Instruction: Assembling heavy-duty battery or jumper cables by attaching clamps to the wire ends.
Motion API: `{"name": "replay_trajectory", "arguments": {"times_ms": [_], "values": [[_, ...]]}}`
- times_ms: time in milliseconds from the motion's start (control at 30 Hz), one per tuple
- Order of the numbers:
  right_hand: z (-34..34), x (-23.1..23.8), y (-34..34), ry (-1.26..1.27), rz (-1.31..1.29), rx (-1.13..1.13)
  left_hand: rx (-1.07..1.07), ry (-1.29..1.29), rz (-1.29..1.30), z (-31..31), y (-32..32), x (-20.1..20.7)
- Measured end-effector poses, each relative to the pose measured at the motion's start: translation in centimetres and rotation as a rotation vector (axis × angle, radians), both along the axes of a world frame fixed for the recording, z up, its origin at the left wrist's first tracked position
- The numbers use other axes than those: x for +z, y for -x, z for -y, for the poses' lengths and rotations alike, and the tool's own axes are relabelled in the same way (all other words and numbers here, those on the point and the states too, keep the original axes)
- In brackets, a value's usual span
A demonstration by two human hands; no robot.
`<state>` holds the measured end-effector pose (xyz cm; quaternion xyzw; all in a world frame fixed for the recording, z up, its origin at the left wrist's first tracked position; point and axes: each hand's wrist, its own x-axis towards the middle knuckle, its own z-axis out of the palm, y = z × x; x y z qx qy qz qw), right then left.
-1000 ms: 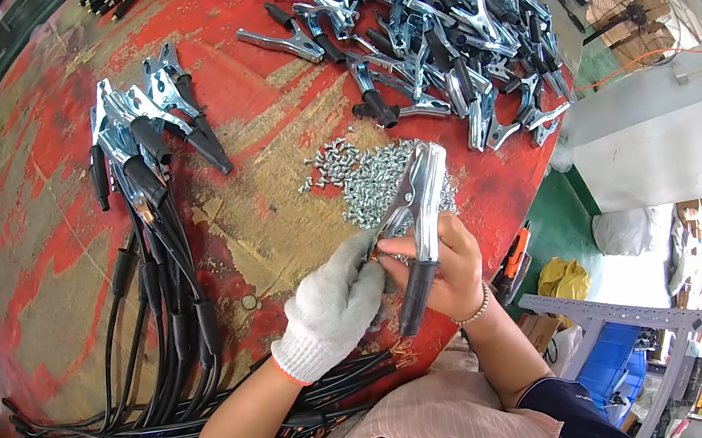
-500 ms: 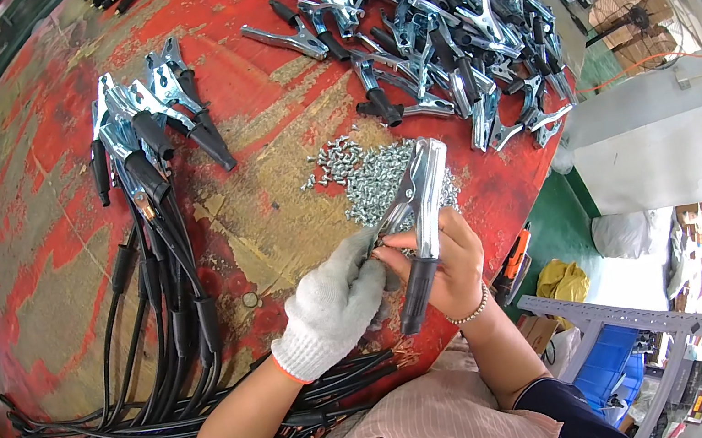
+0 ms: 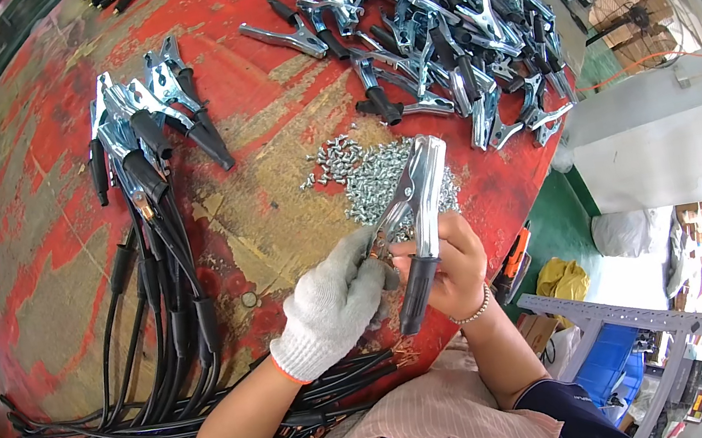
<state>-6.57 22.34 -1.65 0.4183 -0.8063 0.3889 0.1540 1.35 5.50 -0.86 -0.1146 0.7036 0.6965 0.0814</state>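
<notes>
A silver spring clamp (image 3: 430,192) with a black handle sleeve (image 3: 420,294) points away from me above the table. My left hand (image 3: 327,297), in a white knit glove, is closed round the clamp's other handle. A bit of copper (image 3: 379,249) shows at the gloved fingertips, by the clamp's lower arm. My bare right hand (image 3: 460,270), with a beaded bracelet, is curled behind the sleeved handle. Its fingertips lie close to the copper; the handle hides what they pinch. Small silver screws (image 3: 376,176) lie in a heap just beyond the clamp.
A large pile of clamps (image 3: 449,26) covers the far right of the worn red table (image 3: 273,195). Clamps joined to black cables (image 3: 140,152) lie at left. More black cables (image 3: 125,424) are bundled along the near left edge. A grey metal rack (image 3: 646,318) stands at right.
My right fingertips have drawn slightly back to the right from the gloved ones, so more of the copper shows. The clamp and left hand have barely moved.
</notes>
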Motion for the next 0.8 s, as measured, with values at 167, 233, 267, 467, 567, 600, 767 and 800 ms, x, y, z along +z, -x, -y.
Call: {"name": "replay_trajectory", "arguments": {"times_ms": [167,233,267,467,567,600,767,800], "values": [[0.3,0.6,0.4,0.034,-0.035,0.056,0.003,0.053,-0.059,-0.1,-0.1,-0.8],[-0.4,0.1,0.4,0.028,-0.063,0.054,-0.002,0.005,-0.041,0.0,0.0,0.2],[-0.5,0.0,0.5,0.026,-0.077,0.053,-0.006,0.022,-0.036,0.0,0.0,0.1],[-0.4,0.5,0.3,-0.014,-0.090,0.052,-0.008,0.031,-0.011,0.1,-0.2,0.0],[-0.3,0.4,0.5,0.005,-0.060,0.101,-0.005,0.030,-0.010,0.1,-0.1,-0.4],[-0.2,0.6,0.5,-0.001,-0.060,0.087,-0.008,0.011,-0.002,0.2,-0.1,0.4],[-0.7,0.3,0.8,-0.009,-0.095,0.087,0.005,0.045,-0.042,-0.1,0.0,-0.3],[-0.6,0.5,0.8,-0.019,-0.074,0.082,0.006,0.059,-0.051,-0.2,0.1,-0.3]]}}
